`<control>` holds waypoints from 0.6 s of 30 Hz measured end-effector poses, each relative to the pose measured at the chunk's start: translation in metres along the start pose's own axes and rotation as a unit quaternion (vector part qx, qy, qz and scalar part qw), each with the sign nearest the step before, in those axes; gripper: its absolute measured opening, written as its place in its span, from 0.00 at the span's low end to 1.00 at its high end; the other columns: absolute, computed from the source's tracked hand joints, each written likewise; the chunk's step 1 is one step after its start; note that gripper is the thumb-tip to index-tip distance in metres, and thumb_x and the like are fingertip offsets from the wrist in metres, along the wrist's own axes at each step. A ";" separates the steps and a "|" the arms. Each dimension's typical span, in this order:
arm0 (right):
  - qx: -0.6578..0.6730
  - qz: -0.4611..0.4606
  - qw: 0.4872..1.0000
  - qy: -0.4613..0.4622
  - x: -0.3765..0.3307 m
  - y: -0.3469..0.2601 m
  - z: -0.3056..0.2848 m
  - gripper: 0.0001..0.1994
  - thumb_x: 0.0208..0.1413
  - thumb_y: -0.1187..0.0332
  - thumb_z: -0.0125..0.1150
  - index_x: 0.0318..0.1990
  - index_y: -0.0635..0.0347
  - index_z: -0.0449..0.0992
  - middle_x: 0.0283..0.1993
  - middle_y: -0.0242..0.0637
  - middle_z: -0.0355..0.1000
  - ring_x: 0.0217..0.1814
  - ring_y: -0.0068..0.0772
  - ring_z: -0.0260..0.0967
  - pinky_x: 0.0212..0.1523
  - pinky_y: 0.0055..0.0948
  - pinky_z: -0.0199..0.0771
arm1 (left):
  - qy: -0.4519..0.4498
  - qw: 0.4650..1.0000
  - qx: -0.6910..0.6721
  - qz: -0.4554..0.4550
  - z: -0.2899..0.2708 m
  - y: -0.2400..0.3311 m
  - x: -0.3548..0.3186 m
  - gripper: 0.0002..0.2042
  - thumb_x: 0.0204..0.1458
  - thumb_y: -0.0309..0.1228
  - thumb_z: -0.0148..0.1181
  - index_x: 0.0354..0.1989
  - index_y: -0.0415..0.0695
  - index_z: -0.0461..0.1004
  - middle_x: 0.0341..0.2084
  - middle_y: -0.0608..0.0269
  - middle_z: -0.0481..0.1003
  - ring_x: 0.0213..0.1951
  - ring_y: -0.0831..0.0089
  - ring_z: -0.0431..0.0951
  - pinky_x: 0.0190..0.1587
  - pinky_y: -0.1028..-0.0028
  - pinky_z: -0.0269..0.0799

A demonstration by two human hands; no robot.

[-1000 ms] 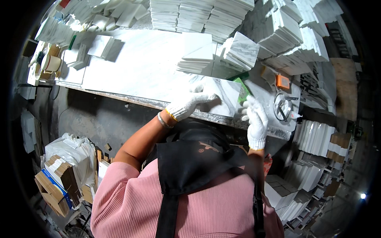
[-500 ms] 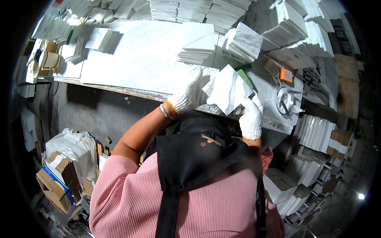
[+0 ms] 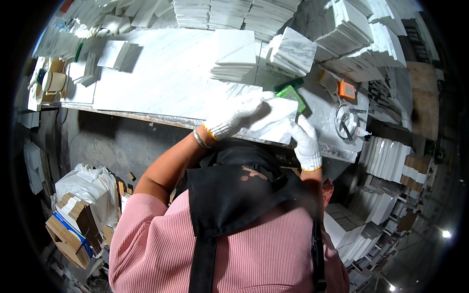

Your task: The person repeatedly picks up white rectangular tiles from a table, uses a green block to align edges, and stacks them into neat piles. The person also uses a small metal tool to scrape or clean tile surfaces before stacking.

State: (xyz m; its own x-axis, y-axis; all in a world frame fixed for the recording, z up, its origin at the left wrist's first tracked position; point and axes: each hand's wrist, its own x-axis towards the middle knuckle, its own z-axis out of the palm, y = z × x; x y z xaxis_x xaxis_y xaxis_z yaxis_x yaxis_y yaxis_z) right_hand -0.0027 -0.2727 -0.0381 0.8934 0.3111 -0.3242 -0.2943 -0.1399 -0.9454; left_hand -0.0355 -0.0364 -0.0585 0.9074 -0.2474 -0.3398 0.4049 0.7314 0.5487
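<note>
Above the marble bench (image 3: 161, 83), both gloved hands, left hand (image 3: 233, 115) and right hand (image 3: 306, 141), grip a white tile (image 3: 274, 119); a green block (image 3: 291, 94) and tile stacks (image 3: 234, 61) lie just behind.

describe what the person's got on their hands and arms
Both hands wear white knitted work gloves with a thin yellow trim at the cuff: left hand, right hand. A thin bangle circles the left wrist. The forearms are bare, and pink ribbed sleeves begin near the elbow.

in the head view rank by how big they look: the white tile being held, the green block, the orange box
1. white tile
2. green block, partly hidden
3. orange box, close to the block, so unsure
</note>
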 end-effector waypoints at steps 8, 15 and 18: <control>-0.015 -0.056 0.998 0.022 -0.008 -0.015 0.010 0.09 0.60 0.74 0.57 0.44 0.70 0.76 0.41 0.36 0.75 0.44 0.25 0.72 0.48 0.24 0.72 | -0.023 0.346 -0.865 -0.362 -0.031 -0.006 0.011 0.11 0.57 0.24 0.55 0.40 0.25 0.76 0.35 0.43 0.80 0.40 0.57 0.82 0.53 0.66 0.77; 0.025 -0.040 0.999 0.018 -0.006 -0.016 0.013 0.10 0.59 0.75 0.57 0.46 0.68 0.76 0.42 0.33 0.74 0.45 0.23 0.70 0.50 0.23 0.70 | 0.045 -0.014 -0.948 -0.313 -0.031 -0.013 0.014 0.12 0.59 0.26 0.56 0.43 0.27 0.75 0.38 0.55 0.78 0.44 0.64 0.77 0.63 0.69 0.66; 0.075 -0.030 0.996 0.034 -0.004 -0.015 0.017 0.10 0.58 0.76 0.57 0.46 0.67 0.76 0.42 0.32 0.74 0.45 0.23 0.70 0.50 0.23 0.69 | 0.009 0.228 -0.889 -0.396 -0.026 -0.001 0.011 0.16 0.59 0.28 0.56 0.49 0.27 0.73 0.42 0.51 0.80 0.47 0.66 0.80 0.53 0.78 0.76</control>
State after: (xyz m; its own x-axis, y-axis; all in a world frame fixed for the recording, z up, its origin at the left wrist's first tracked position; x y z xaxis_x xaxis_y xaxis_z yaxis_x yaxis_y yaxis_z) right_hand -0.0074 -0.2555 -0.0233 0.9304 0.2502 -0.2678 -0.2816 0.0205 -0.9593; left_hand -0.0289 -0.0231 -0.0825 0.6221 -0.7586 0.1938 -0.2594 -0.4333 -0.8631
